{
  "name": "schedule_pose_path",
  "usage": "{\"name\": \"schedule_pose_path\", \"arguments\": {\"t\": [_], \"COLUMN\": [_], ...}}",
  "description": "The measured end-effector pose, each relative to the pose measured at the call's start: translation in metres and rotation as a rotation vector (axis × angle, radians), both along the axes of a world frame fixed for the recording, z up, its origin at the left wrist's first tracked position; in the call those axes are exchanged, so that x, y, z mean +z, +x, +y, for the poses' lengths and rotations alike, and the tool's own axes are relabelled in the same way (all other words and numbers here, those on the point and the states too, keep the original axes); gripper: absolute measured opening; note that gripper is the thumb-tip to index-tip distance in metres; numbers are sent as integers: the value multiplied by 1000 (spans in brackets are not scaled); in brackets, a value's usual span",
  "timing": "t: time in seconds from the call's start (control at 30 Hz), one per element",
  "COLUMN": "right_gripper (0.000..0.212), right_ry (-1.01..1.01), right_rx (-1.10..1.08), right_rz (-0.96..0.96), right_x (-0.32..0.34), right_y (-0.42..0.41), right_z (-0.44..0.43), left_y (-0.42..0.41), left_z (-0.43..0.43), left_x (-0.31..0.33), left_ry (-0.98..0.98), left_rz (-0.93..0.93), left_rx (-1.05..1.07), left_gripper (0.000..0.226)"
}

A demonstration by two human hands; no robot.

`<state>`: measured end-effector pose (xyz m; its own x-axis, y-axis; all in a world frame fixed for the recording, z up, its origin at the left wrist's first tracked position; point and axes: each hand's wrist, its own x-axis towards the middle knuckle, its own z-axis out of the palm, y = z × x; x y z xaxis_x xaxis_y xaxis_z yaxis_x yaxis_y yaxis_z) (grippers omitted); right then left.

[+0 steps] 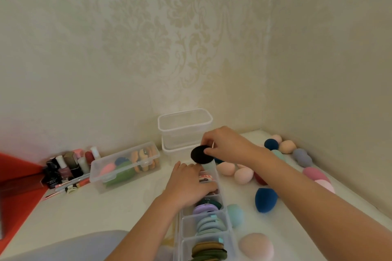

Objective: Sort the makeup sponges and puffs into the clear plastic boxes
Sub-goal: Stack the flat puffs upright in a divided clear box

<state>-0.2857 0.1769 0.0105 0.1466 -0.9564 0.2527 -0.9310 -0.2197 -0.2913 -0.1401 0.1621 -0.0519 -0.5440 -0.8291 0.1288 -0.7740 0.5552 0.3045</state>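
My right hand (228, 145) pinches a round black puff (200, 154) by its edge, above the far end of a long clear divided box (230, 231). That box holds rows of flat puffs in purple, blue and olive. My left hand (187, 184) rests flat on the puffs in the box's middle compartments and hides them. Loose egg-shaped sponges lie on the white table to the right: a dark blue sponge (265, 199), pink sponges (244, 175), a teal sponge (235, 215) and a pale pink sponge (256, 247).
Two empty clear tubs (184, 127) are stacked against the back wall. A clear lidded box (125, 167) at the left holds green, pink and orange sponges and puffs. Bottles and cosmetics (67, 165) crowd the far left, beside a red surface (17, 180). More sponges (287, 146) fill the right corner.
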Motion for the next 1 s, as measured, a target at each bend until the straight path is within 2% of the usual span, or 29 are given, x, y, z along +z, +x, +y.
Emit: {"name": "schedule_pose_path", "arguments": {"t": [0.1, 0.27, 0.37, 0.43, 0.53, 0.73, 0.83, 0.9, 0.97, 1.0], "right_gripper": [20, 15, 36, 40, 36, 34, 23, 24, 15, 18], "right_ry": [118, 193, 205, 197, 243, 417, 498, 460, 380, 346], "right_rx": [2, -78, -114, -114, -140, -176, -147, -141, -129, -120], "right_rz": [63, 205, 331, 409, 488, 533, 614, 579, 361, 216], "right_x": [-8, -25, -30, -28, -26, -22, -21, -21, -20, -19], "right_y": [7, 15, 24, 31, 42, 59, 58, 51, 39, 32], "right_z": [-5, -15, -21, -25, -33, -53, -53, -48, -41, -35], "left_y": [0, 0, 0, 0, -2, -1, 0, 1, 2, 3], "left_z": [-5, -8, -9, -9, -8, -12, -13, -13, -11, -11], "left_x": [-5, -9, -10, -11, -13, -19, -20, -20, -19, -18], "left_ry": [1, -36, -33, -38, -32, 56, 75, 62, 48, 41], "left_rz": [45, 89, 86, 72, 53, 176, 191, 191, 199, 198], "left_rx": [-41, -57, -13, 6, 8, 47, 49, 43, 39, 38], "left_gripper": [48, 38, 36, 34, 35, 54, 62, 58, 56, 56]}}
